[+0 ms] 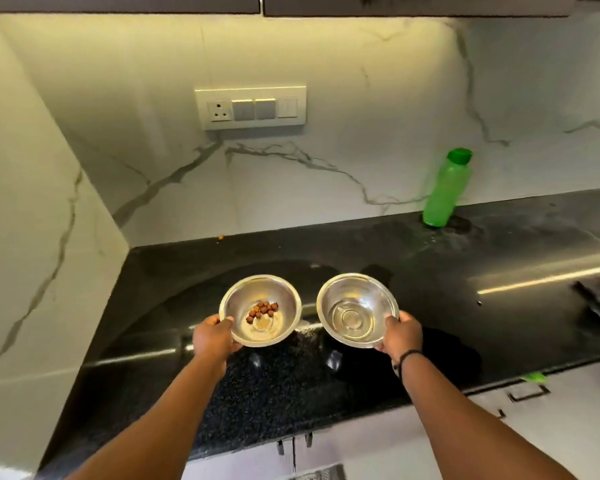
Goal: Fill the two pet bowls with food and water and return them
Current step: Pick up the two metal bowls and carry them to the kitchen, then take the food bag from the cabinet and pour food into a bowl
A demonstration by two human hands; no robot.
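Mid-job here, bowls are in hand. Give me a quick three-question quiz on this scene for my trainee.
1. True or false: the left hand holds the bowl with brown kibble.
2. What does the bowl in the right hand contain? A) kibble B) clear water C) nothing
3. Fill in: the green bottle stands on the black ____, capped, against the marble wall.

Key: 1 true. 2 B: the water bowl shows a clear pool. 3 counter.
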